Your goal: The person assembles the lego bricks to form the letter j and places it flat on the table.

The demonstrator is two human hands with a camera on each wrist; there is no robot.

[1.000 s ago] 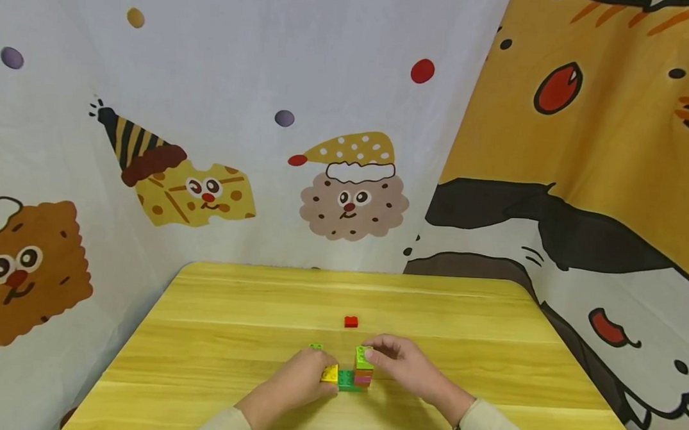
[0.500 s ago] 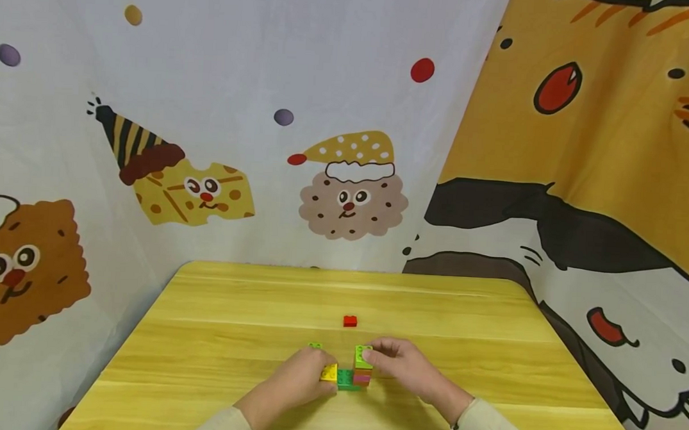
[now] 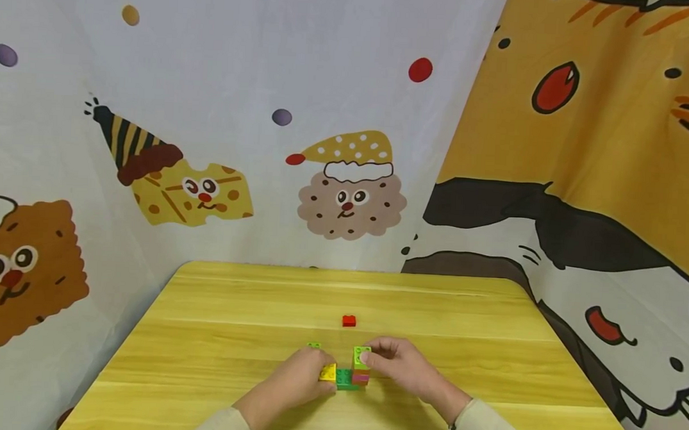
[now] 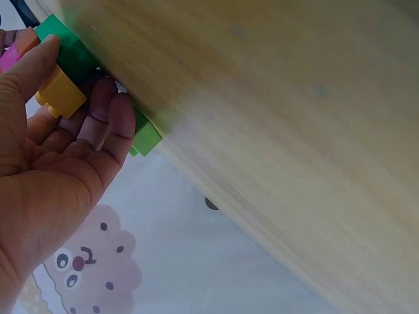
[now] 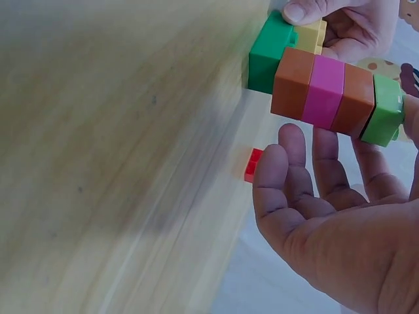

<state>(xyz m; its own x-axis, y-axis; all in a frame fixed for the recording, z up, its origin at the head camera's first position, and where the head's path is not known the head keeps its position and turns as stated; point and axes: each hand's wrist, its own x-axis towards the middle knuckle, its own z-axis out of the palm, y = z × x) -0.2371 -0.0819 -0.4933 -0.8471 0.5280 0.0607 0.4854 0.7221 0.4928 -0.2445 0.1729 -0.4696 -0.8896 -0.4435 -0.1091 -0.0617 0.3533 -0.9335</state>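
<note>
A small tower of toy building bricks rises from the right end of a green brick (image 3: 344,379). It stacks an orange brick (image 5: 292,84), a magenta brick (image 5: 325,91), another orange brick (image 5: 353,101) and a lime-green brick (image 3: 359,364) on top. My right hand (image 3: 409,370) pinches that top brick, thumb against its near side, other fingers curving behind the tower. A yellow brick (image 3: 328,373) sits on the green brick's left end. My left hand (image 3: 297,380) grips these two, with the thumb on the green side in the left wrist view.
Beyond the left hand a second lime-green brick (image 3: 314,345) stands partly hidden. Farther back lies a loose red brick (image 3: 348,321). All rest on a wood-grain table (image 3: 230,325), with a cartoon-printed cloth (image 3: 210,106) hanging behind it.
</note>
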